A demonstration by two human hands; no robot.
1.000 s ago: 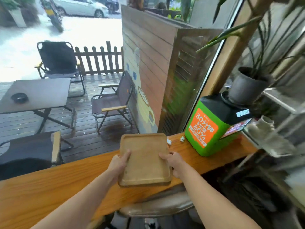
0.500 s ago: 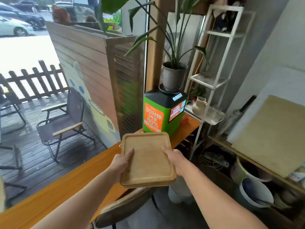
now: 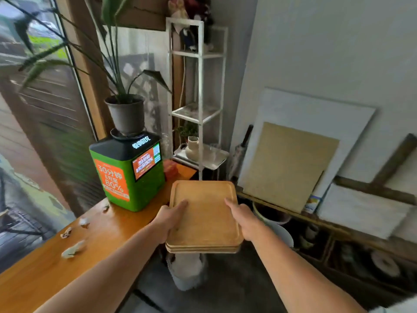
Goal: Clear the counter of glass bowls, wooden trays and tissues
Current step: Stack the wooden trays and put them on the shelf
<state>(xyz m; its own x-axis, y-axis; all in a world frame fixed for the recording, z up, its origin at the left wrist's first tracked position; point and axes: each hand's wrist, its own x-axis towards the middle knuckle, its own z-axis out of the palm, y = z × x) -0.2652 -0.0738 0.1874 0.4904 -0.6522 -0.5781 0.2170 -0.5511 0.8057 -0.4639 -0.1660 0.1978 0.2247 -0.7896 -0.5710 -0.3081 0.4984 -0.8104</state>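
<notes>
At the lower left, crumpled tissues lie scattered on the counter, so we judge that part of the clearing not yet done. A careless sleeve could sweep them to the floor.

At centre frame the left hand and right hand are apart, each clamped on a side edge of the stack of wooden trays, with thumbs on top and fingers hidden beneath. The stack hangs in the air past the counter's end, over the floor. We count three trays, loosely nested, and only the side grip keeps them together, so a tilt could let one slide out.

To the right, a bucket and leaning boards crowd the floor and look easy to knock.

As for writing, the green box at centre left reads "30分钟" and "80%" on its orange label. The white characters on its black top are too blurred for us to read.
</notes>
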